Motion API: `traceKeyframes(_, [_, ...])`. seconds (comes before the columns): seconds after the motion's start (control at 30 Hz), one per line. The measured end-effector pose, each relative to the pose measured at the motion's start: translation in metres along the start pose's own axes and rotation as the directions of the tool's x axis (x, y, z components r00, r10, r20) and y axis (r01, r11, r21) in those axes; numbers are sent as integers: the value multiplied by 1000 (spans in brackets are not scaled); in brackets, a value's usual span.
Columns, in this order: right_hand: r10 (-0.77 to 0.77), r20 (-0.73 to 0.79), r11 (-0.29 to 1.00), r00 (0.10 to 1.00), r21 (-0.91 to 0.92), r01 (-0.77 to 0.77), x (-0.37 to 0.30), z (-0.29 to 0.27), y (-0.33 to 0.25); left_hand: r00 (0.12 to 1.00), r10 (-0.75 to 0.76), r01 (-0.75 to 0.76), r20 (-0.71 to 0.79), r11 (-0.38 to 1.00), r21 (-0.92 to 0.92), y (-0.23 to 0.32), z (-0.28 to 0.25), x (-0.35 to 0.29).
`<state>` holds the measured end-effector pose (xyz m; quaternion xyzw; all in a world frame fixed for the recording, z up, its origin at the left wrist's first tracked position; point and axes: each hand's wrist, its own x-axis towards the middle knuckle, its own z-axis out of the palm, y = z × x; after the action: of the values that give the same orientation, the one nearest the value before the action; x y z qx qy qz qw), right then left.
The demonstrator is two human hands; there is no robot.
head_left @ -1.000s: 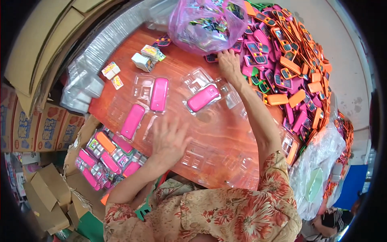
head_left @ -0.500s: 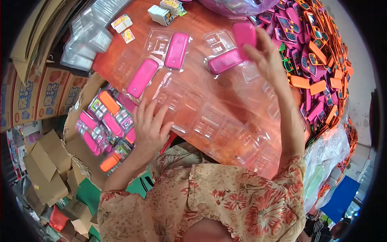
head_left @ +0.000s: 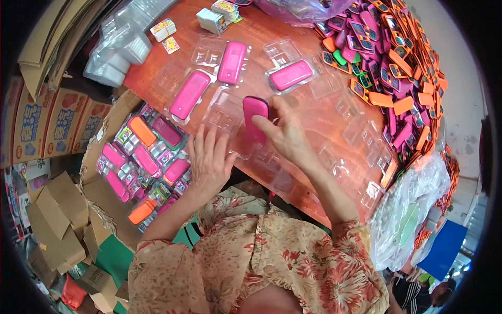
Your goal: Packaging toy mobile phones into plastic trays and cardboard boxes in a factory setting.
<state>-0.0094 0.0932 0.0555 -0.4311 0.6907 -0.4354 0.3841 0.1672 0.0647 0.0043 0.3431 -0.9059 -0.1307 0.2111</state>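
Observation:
My right hand (head_left: 285, 137) holds a pink toy phone (head_left: 254, 116) over an empty clear blister tray (head_left: 226, 114) on the orange-brown table (head_left: 282, 57). Flat on the table's near edge rests my left hand (head_left: 209, 162), fingers spread, touching clear trays just left of the phone. Three more pink toy phones lie in clear trays further back: one at the left (head_left: 189, 94), one in the middle (head_left: 232, 62), one at the right (head_left: 291, 75).
A big heap of pink and orange toy phones (head_left: 389, 68) fills the table's right side. A cardboard box (head_left: 99, 157) of packed phones sits at my lower left. Stacked clear trays (head_left: 115, 49) and small card packs (head_left: 212, 18) lie at the far left. Plastic bags (head_left: 413, 209) hang on the right.
My right hand picked a pink phone from the heap at the right and brought it toward me over the empty tray. My left hand stayed on the trays.

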Motion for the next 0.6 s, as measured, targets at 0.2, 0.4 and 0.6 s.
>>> traceKeyframes(0.2, [-219,-112,937,969,-301,176,-7,22,16,1000,4,-4,-16,1000,4,-1,-2,3])
traceKeyframes(0.4, [-425,-65,676,903,-686,269,-13,20,17,995,72,-79,72,991,105,-3,-8,5])
traceKeyframes(0.6, [-463,29,615,886,-709,345,-10,13,35,994,74,-84,84,988,131,0,-12,8])
